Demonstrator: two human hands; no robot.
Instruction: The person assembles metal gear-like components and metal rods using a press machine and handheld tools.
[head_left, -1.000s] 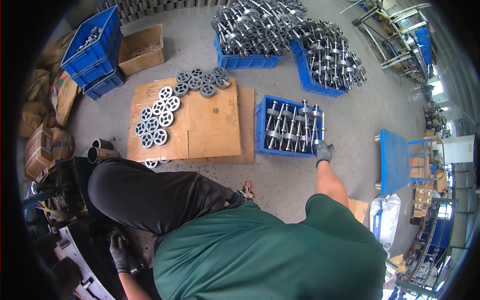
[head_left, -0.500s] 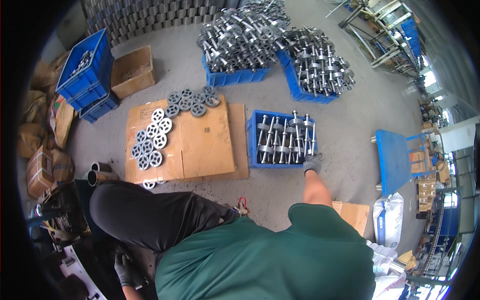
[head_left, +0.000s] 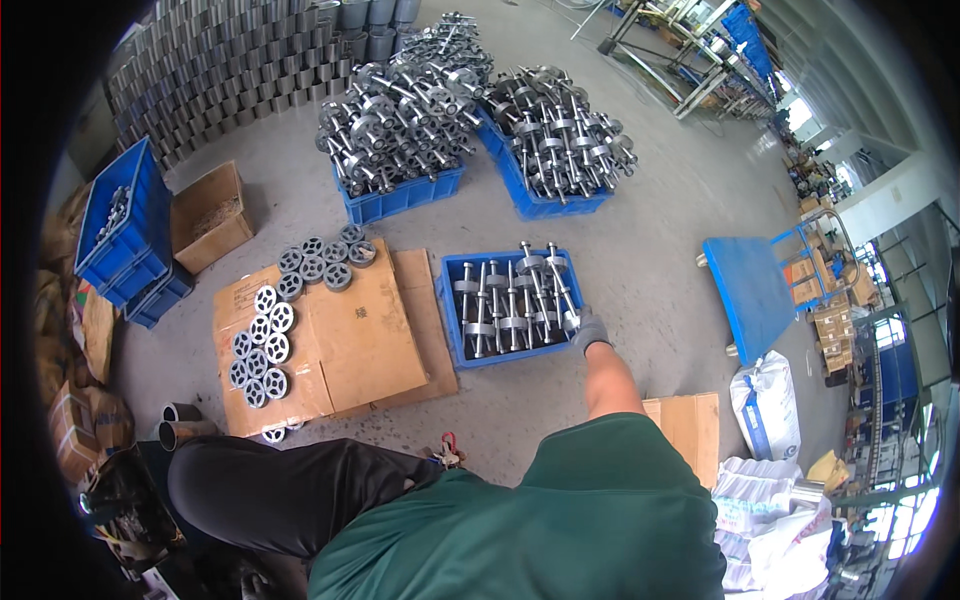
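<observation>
Right grip (head_left: 590, 333) clamped on your wheeled rod (head_left: 563, 286), blue crate (head_left: 449, 308) just left; your left grip (head_left: 256, 584), can't tell!

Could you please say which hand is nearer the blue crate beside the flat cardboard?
Right: the right hand is at the near right corner of the blue crate; the left hand, barely visible, is far off, lower left.

Wheels (head_left: 282, 317) on cardboard (head_left: 365, 325), crate (head_left: 457, 315) at right, rods (head_left: 512, 323) inside
</observation>
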